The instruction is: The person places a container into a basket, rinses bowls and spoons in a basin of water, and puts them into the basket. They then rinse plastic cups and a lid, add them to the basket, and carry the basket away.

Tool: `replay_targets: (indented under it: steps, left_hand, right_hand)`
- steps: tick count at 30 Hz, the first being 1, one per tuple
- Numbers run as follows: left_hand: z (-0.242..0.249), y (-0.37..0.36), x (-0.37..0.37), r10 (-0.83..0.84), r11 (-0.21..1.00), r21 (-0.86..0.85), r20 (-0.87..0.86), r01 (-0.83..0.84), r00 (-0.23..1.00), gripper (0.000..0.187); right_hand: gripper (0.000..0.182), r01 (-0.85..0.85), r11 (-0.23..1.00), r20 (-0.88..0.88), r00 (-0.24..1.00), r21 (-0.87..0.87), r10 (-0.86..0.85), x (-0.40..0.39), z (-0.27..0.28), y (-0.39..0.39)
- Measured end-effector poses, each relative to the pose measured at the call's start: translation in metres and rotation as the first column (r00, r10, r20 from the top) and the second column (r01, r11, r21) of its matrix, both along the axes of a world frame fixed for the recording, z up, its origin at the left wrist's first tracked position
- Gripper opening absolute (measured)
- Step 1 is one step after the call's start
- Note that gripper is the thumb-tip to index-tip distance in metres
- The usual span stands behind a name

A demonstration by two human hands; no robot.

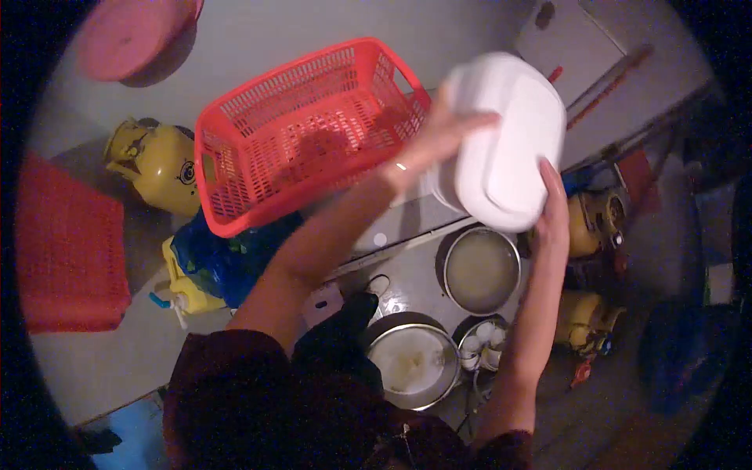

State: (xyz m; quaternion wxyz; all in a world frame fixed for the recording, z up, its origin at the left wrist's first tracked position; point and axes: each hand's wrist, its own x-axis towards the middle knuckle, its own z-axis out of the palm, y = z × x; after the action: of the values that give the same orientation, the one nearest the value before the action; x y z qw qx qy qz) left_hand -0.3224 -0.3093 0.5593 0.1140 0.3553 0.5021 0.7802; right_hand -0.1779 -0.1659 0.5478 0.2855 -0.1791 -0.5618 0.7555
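Both of my hands hold a white oval plastic container (517,145), tilted and slightly blurred, at the upper right of centre. My left hand (450,129) grips its left side, with the thumb lying across the white surface. On the lower right side, my right hand (554,207) presses against the edge. Just left of the container is a red plastic basket (313,133) with slotted walls; no items can be made out inside it. Below my hands is a round metal pot (482,270) with cloudy liquid in it.
A wide pan (413,366) and a bowl of white eggs or balls (483,345) stand below. Yellow gas cylinders (160,168) are at left and right. A second red basket (70,243), a pink basin (129,35) and a blue bag (227,258) lie leftward.
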Motion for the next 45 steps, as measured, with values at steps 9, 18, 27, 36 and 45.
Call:
replay_targets:
  steps: [9,18,27,36,45]
  left_hand:
    - [-0.133,-0.119,-0.147,0.087,0.994,0.018,0.457,-0.107,0.885,0.060]
    - [-0.307,-0.149,-0.185,-0.014,0.999,0.045,0.645,-0.019,0.764,0.061]
    - [-0.389,-0.164,-0.189,0.025,0.995,0.073,0.498,-0.071,0.867,0.059]
    - [-0.360,-0.041,-0.168,0.492,0.833,-0.408,0.233,-0.374,0.839,0.066]
    - [-0.319,-0.077,-0.167,0.174,0.984,-0.103,0.761,-0.149,0.625,0.056]
  right_hand:
    - [0.060,-0.688,0.716,0.156,0.725,0.118,0.670,-0.220,-0.068,-0.089]
    - [0.067,-0.753,0.658,0.613,0.518,-0.004,0.597,-0.277,-0.191,-0.127]
    - [0.055,-0.302,0.096,0.296,0.952,0.948,0.075,-0.202,-0.156,-0.157]
    - [0.043,-0.590,0.738,0.375,0.799,0.329,0.471,-0.187,-0.188,0.033]
    - [0.050,-0.502,0.726,0.442,0.846,0.470,0.299,-0.228,-0.210,0.050]
